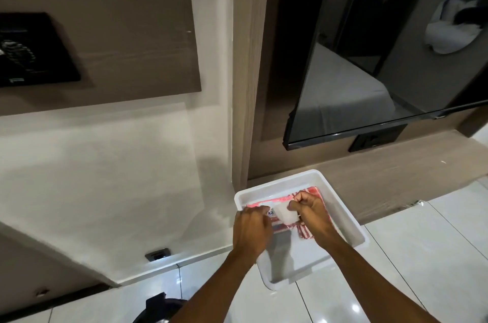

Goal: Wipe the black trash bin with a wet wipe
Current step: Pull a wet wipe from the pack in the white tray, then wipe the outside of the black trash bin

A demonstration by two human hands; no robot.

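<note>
A white tray (343,201) sits on the glossy floor tiles and holds a pink striped wet-wipe pack (282,227). My left hand (252,230) presses down on the pack's left side, fingers closed on it. My right hand (310,209) pinches a white wet wipe (284,213) that stands up out of the pack. The black trash bin (155,310) shows only as a dark rim at the bottom edge, left of my left forearm and partly hidden by it.
A wall-mounted TV (383,71) hangs above a wooden ledge (396,172) on the right. A pale wall with a socket (157,254) near the floor fills the left. A dark framed picture (34,50) hangs at upper left.
</note>
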